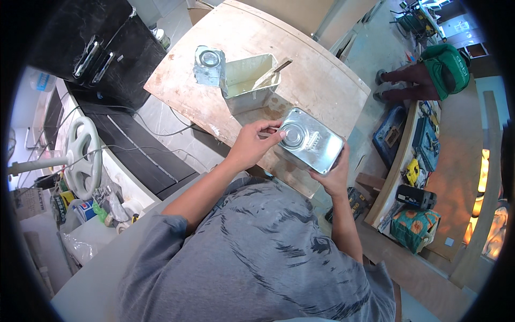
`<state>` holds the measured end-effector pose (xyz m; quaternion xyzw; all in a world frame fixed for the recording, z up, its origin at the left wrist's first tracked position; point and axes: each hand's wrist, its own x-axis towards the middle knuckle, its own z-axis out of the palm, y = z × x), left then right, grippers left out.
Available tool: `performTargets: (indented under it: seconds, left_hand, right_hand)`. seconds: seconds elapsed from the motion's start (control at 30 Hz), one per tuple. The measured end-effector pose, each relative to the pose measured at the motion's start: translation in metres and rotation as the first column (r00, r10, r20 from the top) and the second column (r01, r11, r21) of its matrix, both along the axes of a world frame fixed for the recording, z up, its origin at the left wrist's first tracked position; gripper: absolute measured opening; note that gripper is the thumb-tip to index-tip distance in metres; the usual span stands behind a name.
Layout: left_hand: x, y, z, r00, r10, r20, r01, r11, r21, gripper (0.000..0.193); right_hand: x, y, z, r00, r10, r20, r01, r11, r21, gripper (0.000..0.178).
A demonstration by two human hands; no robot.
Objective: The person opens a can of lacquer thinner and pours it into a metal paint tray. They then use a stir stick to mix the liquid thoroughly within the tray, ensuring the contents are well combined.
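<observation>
Metal can: silver, boxy, held up tilted above the near corner of the worktop, its round cap toward the left hand.
Left hand: thumb and forefinger nearly together at the cap's edge; whether they pinch it or only rest there, I cannot tell.
Right hand: curled around the can's lower right corner, holding it.
Slip risk: smooth metal carried mostly by one corner could slide out and fall past the worktop's near corner, if the right hand loosens.
Spill risk: a cap coming free suddenly on a tilted can might let contents run out, if it holds liquid.
Knock risk: swinging the can outward could strike the tub and tip out its stick.
Hidden: right fingertips behind the can, its underside and contents.
Hard to read: embossed marks beside the cap, washed out by glare.
</observation>
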<state>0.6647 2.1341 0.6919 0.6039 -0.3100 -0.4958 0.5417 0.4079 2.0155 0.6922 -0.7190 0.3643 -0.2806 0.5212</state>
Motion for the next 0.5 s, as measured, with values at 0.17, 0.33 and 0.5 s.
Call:
performTargets:
  seconds: [0.17,0.33,0.5]
  left_hand:
    - [-0.002,0.000,-0.012,0.978,0.129,0.164,-0.127,0.992,-0.021,0.038]
    - [-0.017,-0.007,-0.034,0.945,0.203,0.257,-0.183,0.978,-0.098,0.021]
    - [-0.012,0.014,-0.029,0.973,0.167,0.157,-0.156,0.985,-0.079,0.018]
  right_hand:
    - [0.011,0.014,-0.025,0.998,-0.018,0.067,0.014,0.998,0.063,0.125]
    - [-0.029,0.021,-0.071,0.976,-0.068,-0.208,0.035,0.987,-0.159,0.129]
    - [-0.046,0.031,-0.058,0.977,-0.087,-0.195,0.091,0.996,0.011,0.124]
